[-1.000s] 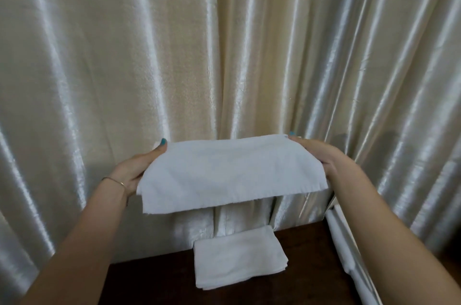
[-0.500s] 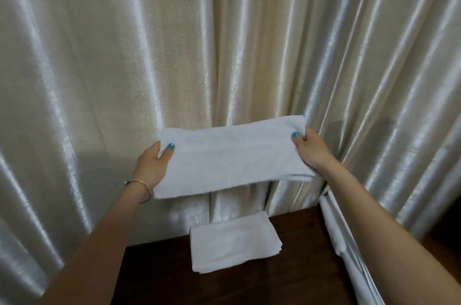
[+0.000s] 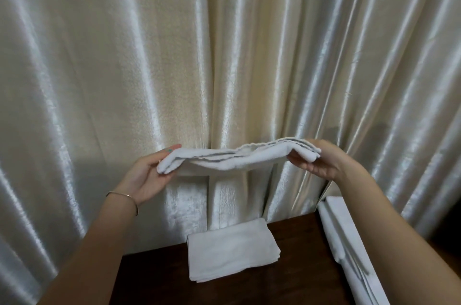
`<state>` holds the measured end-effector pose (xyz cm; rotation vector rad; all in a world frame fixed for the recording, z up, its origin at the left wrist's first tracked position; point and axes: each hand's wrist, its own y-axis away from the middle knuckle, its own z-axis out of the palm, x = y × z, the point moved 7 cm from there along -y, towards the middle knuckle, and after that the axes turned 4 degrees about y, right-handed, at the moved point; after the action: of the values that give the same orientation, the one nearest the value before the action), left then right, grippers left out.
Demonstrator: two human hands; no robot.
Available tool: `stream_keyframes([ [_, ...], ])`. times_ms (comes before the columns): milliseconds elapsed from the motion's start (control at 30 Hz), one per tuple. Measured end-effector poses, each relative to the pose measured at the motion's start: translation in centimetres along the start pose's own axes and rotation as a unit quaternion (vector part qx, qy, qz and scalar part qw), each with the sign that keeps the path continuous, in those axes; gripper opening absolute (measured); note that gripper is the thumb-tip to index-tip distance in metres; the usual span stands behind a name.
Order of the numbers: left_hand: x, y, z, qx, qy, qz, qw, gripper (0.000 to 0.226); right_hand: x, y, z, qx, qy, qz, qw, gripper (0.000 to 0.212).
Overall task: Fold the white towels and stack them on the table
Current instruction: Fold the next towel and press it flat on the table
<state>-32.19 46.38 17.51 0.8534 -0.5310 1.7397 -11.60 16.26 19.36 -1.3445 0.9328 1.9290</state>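
A white towel (image 3: 239, 158), folded into a long narrow strip, hangs in the air in front of the curtain, seen edge-on with its layers showing. My left hand (image 3: 147, 176) grips its left end, thumb on top and palm below. My right hand (image 3: 321, 163) grips the right end the same way. Below, a folded white towel (image 3: 232, 249) lies flat on the dark wooden table (image 3: 294, 274), close to the curtain.
A shiny cream curtain (image 3: 224, 55) fills the background directly behind the table. More white cloth (image 3: 346, 242) lies along the table's right edge, partly hidden by my right forearm. A thin bracelet (image 3: 124, 196) sits on my left wrist.
The held towel has tipped from facing me to lying nearly horizontal, edge-on. Both hands turned with it, palms now under the ends. The view has tilted a little.
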Motion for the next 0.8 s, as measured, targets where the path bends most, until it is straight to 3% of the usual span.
stream_keyframes([
  [33, 0.2, -0.1, 0.7, -0.005, -0.023, 0.009, 1.0, 0.075, 0.5, -0.1, -0.2, 0.012, 0.049, 0.015, 0.999, 0.023],
  [100, 0.4, -0.1, 3.0, -0.003, -0.059, 0.033, 0.998, 0.049, 2.4, -0.5, -0.8, 0.053, 0.195, 0.067, 0.977, 0.014],
  [133, 0.6, 0.1, 4.5, 0.002, -0.071, 0.049, 0.996, 0.037, 3.3, -0.5, -0.9, 0.07, 0.294, 0.087, 0.949, 0.015],
  [200, 0.8, 0.6, 6.9, 0.014, -0.108, 0.089, 0.99, 0.035, 4.3, -0.4, 0.1, 0.083, 0.461, 0.068, 0.881, 0.018],
  [267, 0.5, 0.9, 8.4, 0.034, -0.174, 0.123, 0.976, 0.035, 3.0, 0.9, 2.9, 0.105, 0.479, -0.104, 0.865, 0.028],
  [333, -0.5, 1.4, 10.0, 0.046, -0.262, 0.147, 0.953, 0.035, 1.6, 4.7, 8.1, 0.024, 0.392, -0.28, 0.876, 0.051],
  [400, -1.2, 2.0, 11.2, 0.053, -0.317, 0.168, 0.932, 0.039, 1.2, 8.3, 13.0, -0.065, 0.427, -0.364, 0.825, 0.078],
  [433, -1.4, 2.3, 11.4, 0.052, -0.333, 0.174, 0.925, 0.041, 1.4, 9.1, 14.5, -0.072, 0.467, -0.398, 0.786, 0.085],
  [500, -1.6, 2.4, 11.3, 0.053, -0.336, 0.173, 0.924, 0.045, 1.2, 9.4, 15.9, -0.014, 0.499, -0.467, 0.73, 0.077],
  [567, -2.0, 2.4, 10.6, 0.052, -0.293, 0.161, 0.941, 0.051, 0.4, 9.4, 15.8, 0.052, 0.442, -0.513, 0.734, 0.057],
  [667, -2.7, 2.1, 10.0, 0.028, -0.094, 0.14, 0.985, 0.04, 0.4, 9.0, 16.6, 0.048, 0.376, -0.524, 0.763, 0.044],
  [733, -3.2, 2.4, 10.0, 0.026, 0.023, 0.127, 0.991, 0.036, 1.0, 8.2, 17.3, 0.035, 0.387, -0.48, 0.786, 0.053],
  [800, -3.7, 2.6, 10.3, 0.032, 0.049, 0.123, 0.991, 0.042, 1.5, 7.4, 17.2, 0.045, 0.412, -0.435, 0.8, 0.061],
])
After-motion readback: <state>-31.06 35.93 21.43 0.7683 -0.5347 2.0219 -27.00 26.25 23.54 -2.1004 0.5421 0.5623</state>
